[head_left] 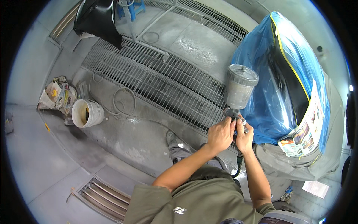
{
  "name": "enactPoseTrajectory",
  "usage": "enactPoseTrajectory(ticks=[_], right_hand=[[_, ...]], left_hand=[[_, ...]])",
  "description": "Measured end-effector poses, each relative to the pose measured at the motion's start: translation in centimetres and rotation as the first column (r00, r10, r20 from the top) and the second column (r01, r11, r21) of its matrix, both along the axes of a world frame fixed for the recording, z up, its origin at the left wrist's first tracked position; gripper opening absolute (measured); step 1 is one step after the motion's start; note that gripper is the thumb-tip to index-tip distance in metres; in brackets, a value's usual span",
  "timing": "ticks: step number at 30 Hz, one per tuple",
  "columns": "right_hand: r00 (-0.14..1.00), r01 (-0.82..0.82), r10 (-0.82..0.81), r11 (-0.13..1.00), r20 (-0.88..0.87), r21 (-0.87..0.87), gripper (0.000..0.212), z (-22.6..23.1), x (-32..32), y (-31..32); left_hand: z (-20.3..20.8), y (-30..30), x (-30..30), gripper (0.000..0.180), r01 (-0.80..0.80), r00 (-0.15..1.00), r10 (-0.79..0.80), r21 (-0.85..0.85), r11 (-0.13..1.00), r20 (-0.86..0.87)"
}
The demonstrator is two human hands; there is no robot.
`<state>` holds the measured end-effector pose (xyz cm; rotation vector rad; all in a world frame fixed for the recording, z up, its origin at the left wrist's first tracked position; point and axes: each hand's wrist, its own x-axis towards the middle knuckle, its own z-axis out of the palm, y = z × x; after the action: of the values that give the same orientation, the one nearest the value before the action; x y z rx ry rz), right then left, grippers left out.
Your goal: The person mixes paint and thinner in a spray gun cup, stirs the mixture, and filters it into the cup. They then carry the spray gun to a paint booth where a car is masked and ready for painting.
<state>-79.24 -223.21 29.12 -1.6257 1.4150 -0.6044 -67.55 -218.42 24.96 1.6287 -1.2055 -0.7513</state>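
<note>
Both hands are on a paint spray gun [234, 114] in front of my body. A cloudy, paint-stained cup [241, 87] with a grey lid stands upright on top of it. My left hand [220, 134] grips the gun from the left, fingers curled. My right hand [244, 136] is closed on its right side by the small metal knobs, thumbs close together. A dark air hose [239, 161] hangs below the hands. Just right of the cup is a large form wrapped in blue plastic film [257, 48], with a bare black panel [289, 80] edged in yellow tape.
Newspaper [304, 136] and a grey cover [283, 160] mask the wrapped form's lower part. Floor grates [149, 71] run across the room. At left are a white bucket [97, 114], crumpled paper [61, 93] and a coiled hose [125, 102]. A black panel [97, 18] hangs on a stand.
</note>
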Motion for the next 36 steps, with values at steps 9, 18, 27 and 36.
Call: enactPoseTrajectory(ticks=[9,18,27,36], right_hand=[[0.999,-0.037,0.035,0.997,-0.037,-0.067,0.047,0.0,0.0,0.5],[0.999,-0.028,0.03,0.999,-0.045,0.04,0.05,0.7,1.8,0.3],[0.947,-0.231,0.224,0.973,0.231,0.004,0.048,-1.6,2.2,-0.8],[0.898,-0.169,0.062,0.963,0.436,0.212,0.045,-4.1,2.0,-0.8]], left_hand=[[0.2,0.6,0.2,0.03,-0.031,0.999,0.031,0.002,1.0,0.01],[0.7,1.2,2.3,0.028,-0.081,0.996,0.084,-0.072,0.994,0.04],[3.1,0.9,5.0,0.021,0.131,0.949,0.025,-0.465,0.875,0.314],[1.8,1.1,5.6,0.024,0.269,0.913,-0.046,-0.513,0.815,0.405]])
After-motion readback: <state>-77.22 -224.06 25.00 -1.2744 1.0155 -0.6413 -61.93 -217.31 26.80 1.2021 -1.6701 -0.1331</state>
